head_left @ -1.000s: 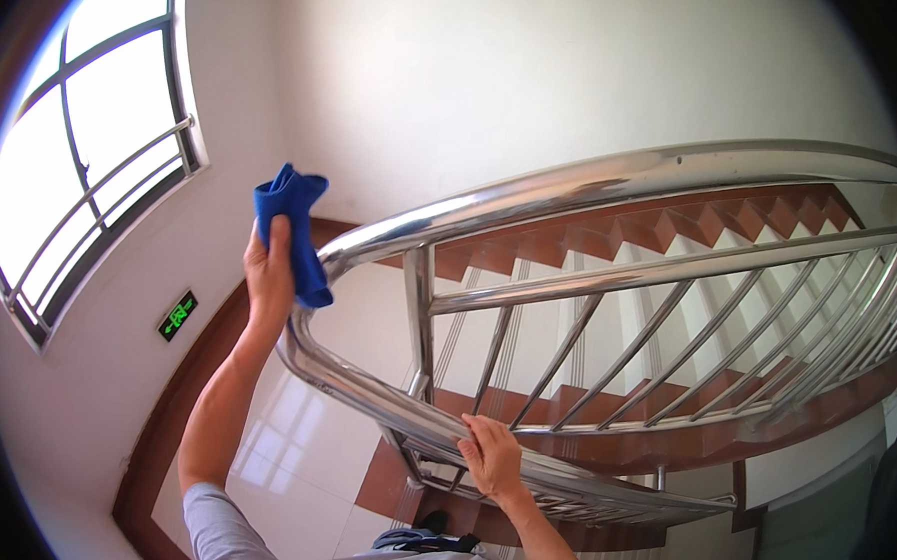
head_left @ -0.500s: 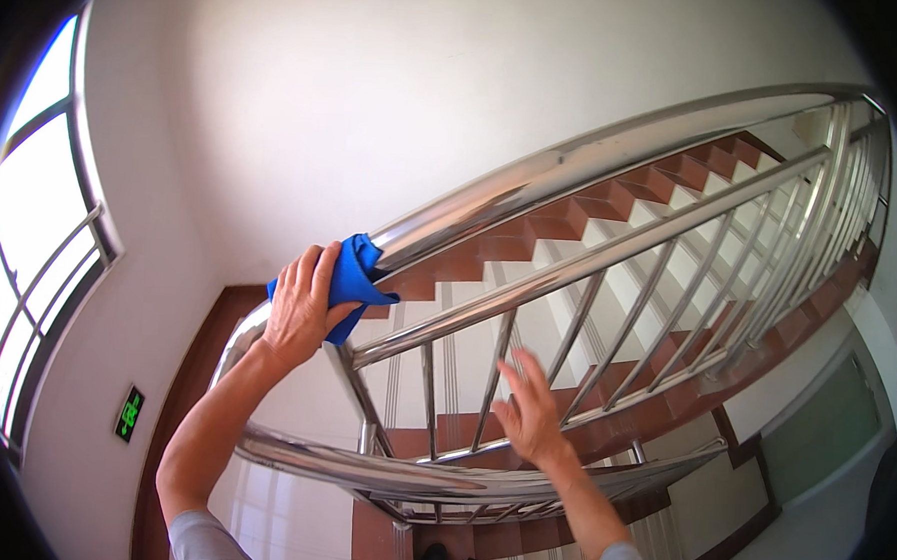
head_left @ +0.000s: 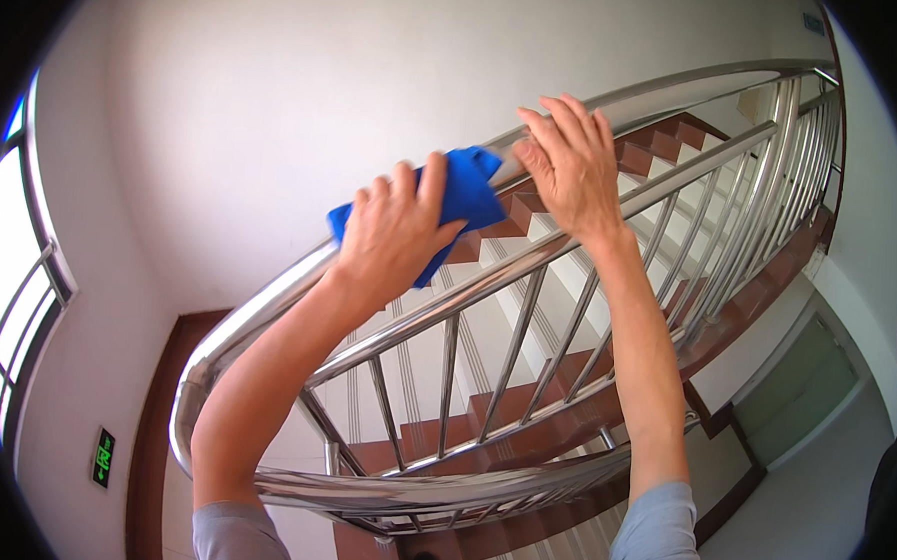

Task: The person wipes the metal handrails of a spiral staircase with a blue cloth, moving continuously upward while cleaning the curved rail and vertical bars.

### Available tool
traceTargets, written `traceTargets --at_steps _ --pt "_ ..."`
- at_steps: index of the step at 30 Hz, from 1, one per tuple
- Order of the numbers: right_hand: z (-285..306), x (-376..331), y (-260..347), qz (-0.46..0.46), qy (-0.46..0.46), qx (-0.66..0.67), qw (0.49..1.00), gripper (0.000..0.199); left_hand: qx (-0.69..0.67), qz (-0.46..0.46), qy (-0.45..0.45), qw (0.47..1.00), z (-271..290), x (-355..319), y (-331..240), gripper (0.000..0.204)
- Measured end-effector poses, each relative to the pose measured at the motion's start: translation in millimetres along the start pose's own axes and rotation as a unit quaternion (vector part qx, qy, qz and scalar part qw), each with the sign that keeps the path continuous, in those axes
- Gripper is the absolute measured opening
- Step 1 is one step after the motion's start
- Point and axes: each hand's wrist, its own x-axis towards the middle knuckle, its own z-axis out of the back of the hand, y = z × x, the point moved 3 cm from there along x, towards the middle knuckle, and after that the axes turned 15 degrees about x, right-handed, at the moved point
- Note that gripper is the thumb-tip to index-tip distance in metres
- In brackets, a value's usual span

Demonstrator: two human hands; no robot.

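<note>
A blue cloth is draped over the top of a shiny metal handrail. My left hand lies across the cloth, its fingers curled over the rail and pressing the fabric to it. Farther up the rail, just right of the cloth, is my right hand. Its fingers are spread and hold nothing; whether they touch the rail I cannot tell.
Below the handrail run a second metal rail and several thin upright bars. Stairs with red-brown edges climb behind them. A barred window and a green lit sign are at left, a greenish door at right.
My left hand and the blue cloth have slid up the handrail to the right. My right hand has risen from beside the bars to the top rail.
</note>
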Motion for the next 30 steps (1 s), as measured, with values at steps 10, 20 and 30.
traceTargets --at_steps 10,20,30 --pt "-16.8 -1.4 -9.8 0.004 -0.068 0.028 0.997 0.041 -0.164 -0.022 0.018 0.986 16.5 19.8 12.6 0.071" --pt "-21.5 -4.2 -15.2 0.047 -0.104 0.026 0.993 0.04 -0.008 0.068 0.088 0.994 1.8 -138.7 95.5 0.08" --pt "-8.4 -113.7 -15.2 0.041 -0.002 0.094 0.995 0.037 -0.066 -0.039 0.126 0.989 -51.5 -208.5 54.7 0.071"
